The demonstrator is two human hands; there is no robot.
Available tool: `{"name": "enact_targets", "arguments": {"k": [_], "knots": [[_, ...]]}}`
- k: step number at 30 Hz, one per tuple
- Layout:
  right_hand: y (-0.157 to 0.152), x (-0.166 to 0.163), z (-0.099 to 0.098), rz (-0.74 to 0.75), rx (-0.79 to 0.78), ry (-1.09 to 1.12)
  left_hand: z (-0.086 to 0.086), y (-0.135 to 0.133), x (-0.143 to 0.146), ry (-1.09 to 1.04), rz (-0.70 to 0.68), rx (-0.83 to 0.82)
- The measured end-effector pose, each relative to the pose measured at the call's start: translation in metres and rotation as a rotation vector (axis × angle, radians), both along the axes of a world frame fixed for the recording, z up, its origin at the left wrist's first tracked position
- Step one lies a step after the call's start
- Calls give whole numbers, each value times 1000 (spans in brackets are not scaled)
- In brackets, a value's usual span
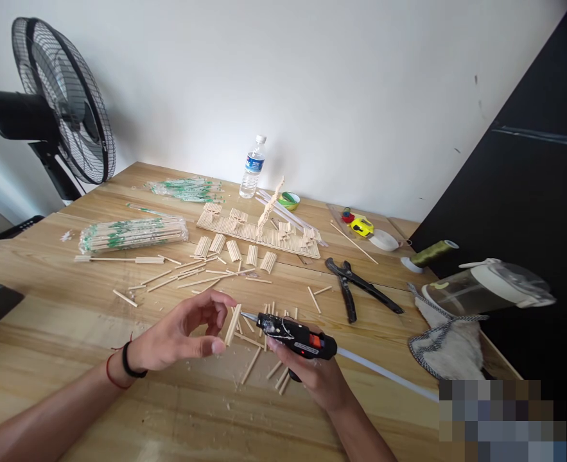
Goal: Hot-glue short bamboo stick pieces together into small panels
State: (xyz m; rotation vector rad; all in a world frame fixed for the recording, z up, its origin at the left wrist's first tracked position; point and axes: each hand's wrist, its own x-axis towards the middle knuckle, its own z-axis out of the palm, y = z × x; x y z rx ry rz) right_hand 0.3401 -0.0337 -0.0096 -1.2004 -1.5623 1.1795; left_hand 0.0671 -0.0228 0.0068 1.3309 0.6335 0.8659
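Glue gun (296,335): black, whitish residue on front half, reddish patch and small lit red dot on side. Held roughly level in right grip (314,378), metal nozzle (250,317) aimed left. Glue stick (384,372): long, translucent white, jutting from rear. Stick piece (233,326): pale wood, slim, rods side by side; tilted, pinched in left grip (184,333), nozzle tip just beside, contact unclear.

Black glue gun (295,335), beige sticks (233,325), white wall (341,96)
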Motion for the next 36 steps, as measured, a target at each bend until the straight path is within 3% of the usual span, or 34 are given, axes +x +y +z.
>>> {"name": "enact_targets", "arguments": {"k": [7, 14, 19, 24, 30, 36], "knots": [[1, -5, 14, 30, -32, 98, -1, 0, 0, 7, -8, -3], [6, -1, 13, 63, -46, 69, -3, 0, -1, -3, -18, 2], [4, -3, 8, -46, -70, 24, -2, -1, -1, -12, -24, 28], [13, 0, 7, -229, -18, -105, -6, 1, -4, 12, -17, 58], [37, 29, 4, -255, 211, -426, -14, 12, -10, 139, 104, 151], [53, 62, 7, -244, 253, -630, -13, 22, -17, 369, 276, 341]]}}
